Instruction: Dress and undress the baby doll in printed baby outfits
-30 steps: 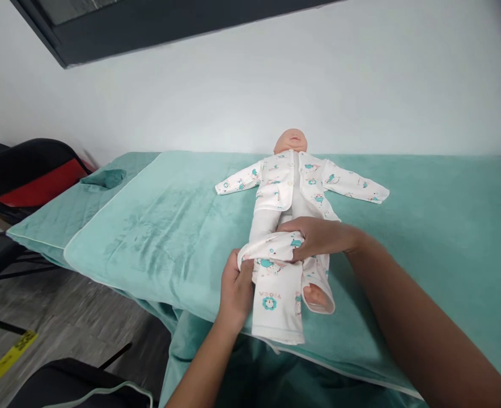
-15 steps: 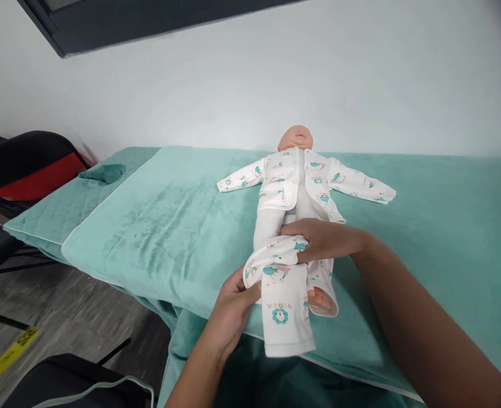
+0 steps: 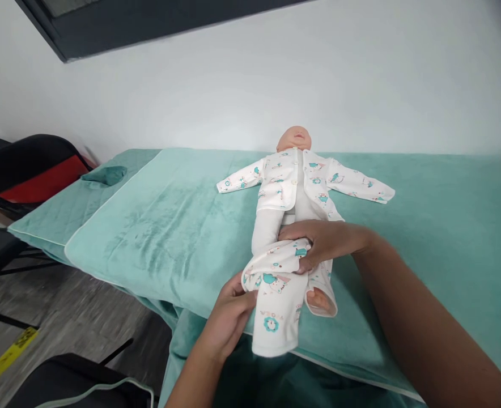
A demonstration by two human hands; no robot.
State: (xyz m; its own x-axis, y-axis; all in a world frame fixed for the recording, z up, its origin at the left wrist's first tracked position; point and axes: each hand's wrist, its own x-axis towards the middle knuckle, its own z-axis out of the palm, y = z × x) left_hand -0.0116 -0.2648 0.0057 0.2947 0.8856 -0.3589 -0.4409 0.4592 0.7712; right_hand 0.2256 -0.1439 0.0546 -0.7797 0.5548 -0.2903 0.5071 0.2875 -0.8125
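Observation:
A baby doll (image 3: 294,139) lies on its back, head toward the wall, in a white printed jacket (image 3: 277,180) that hangs unfastened at the front. White printed baby trousers (image 3: 276,309) are around its lower legs. One foot shows inside the right-hand leg opening; the other trouser leg hangs toward me with its foot hidden. My left hand (image 3: 232,311) pinches the bunched cloth at the outer side of that leg. Closed on the trousers' upper edge between the doll's legs is my right hand (image 3: 322,243), its fingertips partly hidden by cloth.
The green bed cover (image 3: 169,226) spreads under the doll, its front edge close to me. A green pad with a face hole (image 3: 105,175) is at the left end. Black chairs (image 3: 33,164) stand on the left, another (image 3: 72,385) at lower left. A white wall (image 3: 233,85) rises behind.
The hanging trouser leg has swung slightly left and its cloth looks more rounded. Both hands keep their hold with only small shifts. The doll's body stays in place.

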